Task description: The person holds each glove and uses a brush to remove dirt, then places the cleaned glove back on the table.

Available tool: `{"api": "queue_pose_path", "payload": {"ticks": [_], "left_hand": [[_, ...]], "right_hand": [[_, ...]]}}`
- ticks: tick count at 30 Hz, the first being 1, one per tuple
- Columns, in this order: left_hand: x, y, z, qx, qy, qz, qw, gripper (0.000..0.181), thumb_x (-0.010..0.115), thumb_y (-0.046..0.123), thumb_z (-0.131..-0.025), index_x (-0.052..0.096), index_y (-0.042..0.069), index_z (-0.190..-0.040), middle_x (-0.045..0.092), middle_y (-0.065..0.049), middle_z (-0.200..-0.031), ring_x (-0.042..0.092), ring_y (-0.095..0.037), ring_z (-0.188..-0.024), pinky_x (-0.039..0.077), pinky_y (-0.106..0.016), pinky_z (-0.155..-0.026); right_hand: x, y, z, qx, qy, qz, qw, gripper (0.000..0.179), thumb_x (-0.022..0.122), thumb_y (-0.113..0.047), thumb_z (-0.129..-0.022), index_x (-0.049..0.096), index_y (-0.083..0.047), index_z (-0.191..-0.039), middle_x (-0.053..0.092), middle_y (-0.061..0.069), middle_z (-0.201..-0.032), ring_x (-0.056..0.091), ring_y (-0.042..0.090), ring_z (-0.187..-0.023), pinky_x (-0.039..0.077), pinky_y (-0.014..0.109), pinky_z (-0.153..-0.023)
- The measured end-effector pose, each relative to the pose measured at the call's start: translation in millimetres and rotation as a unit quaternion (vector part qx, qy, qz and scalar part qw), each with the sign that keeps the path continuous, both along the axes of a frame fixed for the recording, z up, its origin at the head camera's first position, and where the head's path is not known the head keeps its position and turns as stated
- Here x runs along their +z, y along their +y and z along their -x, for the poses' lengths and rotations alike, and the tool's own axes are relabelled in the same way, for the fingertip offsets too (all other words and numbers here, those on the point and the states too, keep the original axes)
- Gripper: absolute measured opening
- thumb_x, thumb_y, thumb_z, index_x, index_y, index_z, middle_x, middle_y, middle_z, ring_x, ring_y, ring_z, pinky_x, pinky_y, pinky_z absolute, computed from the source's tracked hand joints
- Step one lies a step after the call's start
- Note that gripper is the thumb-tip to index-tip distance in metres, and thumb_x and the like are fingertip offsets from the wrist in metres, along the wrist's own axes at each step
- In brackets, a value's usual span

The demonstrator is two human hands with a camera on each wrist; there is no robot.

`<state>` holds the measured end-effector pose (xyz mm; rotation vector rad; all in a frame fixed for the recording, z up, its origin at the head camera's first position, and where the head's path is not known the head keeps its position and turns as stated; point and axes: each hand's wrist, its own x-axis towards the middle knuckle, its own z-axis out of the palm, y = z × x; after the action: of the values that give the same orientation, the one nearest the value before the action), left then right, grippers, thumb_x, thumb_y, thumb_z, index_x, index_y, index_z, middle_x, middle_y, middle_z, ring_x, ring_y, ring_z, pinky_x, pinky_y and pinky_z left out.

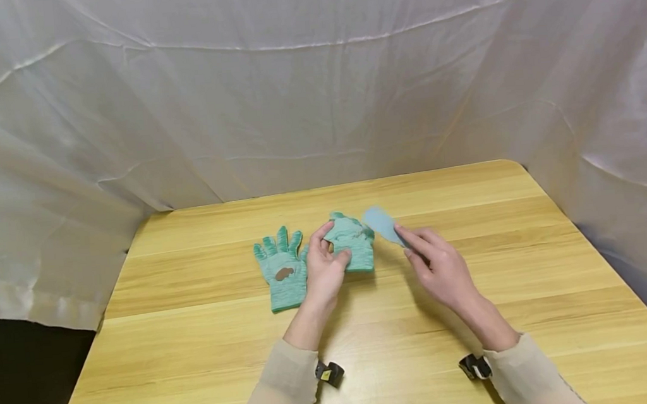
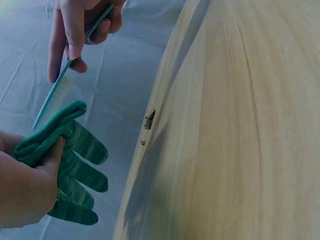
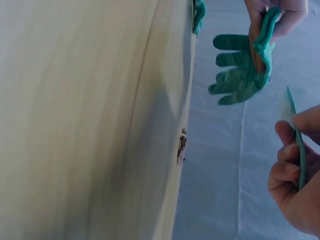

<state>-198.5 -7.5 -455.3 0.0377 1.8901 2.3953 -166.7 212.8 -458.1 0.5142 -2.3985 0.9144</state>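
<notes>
My left hand [image 1: 326,271] pinches a green knitted glove [image 1: 355,258] near its cuff, thumb on the side facing me, and holds it up over the table. The glove's fingers hang away from me in the left wrist view. In my right hand [image 1: 441,267] is a light blue flat-backed brush [image 1: 380,224], gripped by its handle, with pale bristles showing faintly beneath its head in the wrist views. The brush head is close beside the held glove, at its right. A second green glove [image 1: 288,298] lies flat left of my left hand, with a brown patch [image 1: 284,273] on its palm.
Dark brown bits [image 2: 149,119] lie on the wooden table [image 1: 200,376], near its edge in both wrist views. Grey curtain cloth [image 1: 315,101] hangs behind and at the sides. A small black device [image 1: 330,374] sits at each wrist.
</notes>
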Motion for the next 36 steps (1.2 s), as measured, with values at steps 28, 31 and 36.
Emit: {"api": "queue_pose_path", "payload": {"ticks": [28, 31, 36], "left_hand": [[3.6, -0.8, 0.2, -0.014, -0.009, -0.003, 0.9999, 0.069, 0.055, -0.010, -0.097, 0.034, 0.012, -0.159, 0.000, -0.016, -0.174, 0.000, -0.032, -0.160, 0.042, -0.037, -0.106], [2.6, -0.4, 0.7, -0.016, -0.007, -0.003, 0.9998, 0.069, 0.054, -0.011, -0.097, 0.033, 0.011, -0.159, 0.000, -0.017, -0.174, 0.000, -0.032, -0.160, 0.046, -0.032, -0.094], [0.7, 0.5, 0.7, -0.016, -0.002, -0.001, 0.9999, 0.069, 0.054, -0.012, -0.096, 0.033, 0.009, -0.159, 0.000, -0.016, -0.174, -0.001, -0.033, -0.159, 0.047, -0.026, -0.085]], "right_hand": [[2.9, 10, 4.2, -0.041, -0.007, 0.009, 0.9991, 0.052, 0.069, 0.008, -0.093, 0.063, -0.006, -0.143, 0.070, 0.014, -0.113, 0.053, 0.013, -0.070, 0.044, 0.024, -0.054], [3.9, 10, 3.2, -0.004, -0.011, 0.018, 0.9998, 0.051, 0.068, 0.007, -0.094, 0.063, -0.006, -0.143, 0.070, 0.013, -0.112, 0.051, 0.011, -0.071, 0.044, 0.023, -0.058], [3.3, 6, 1.2, 0.043, -0.014, 0.005, 0.9990, 0.050, 0.069, 0.007, -0.093, 0.064, -0.006, -0.142, 0.071, 0.010, -0.111, 0.050, 0.009, -0.071, 0.045, 0.024, -0.058]]}}
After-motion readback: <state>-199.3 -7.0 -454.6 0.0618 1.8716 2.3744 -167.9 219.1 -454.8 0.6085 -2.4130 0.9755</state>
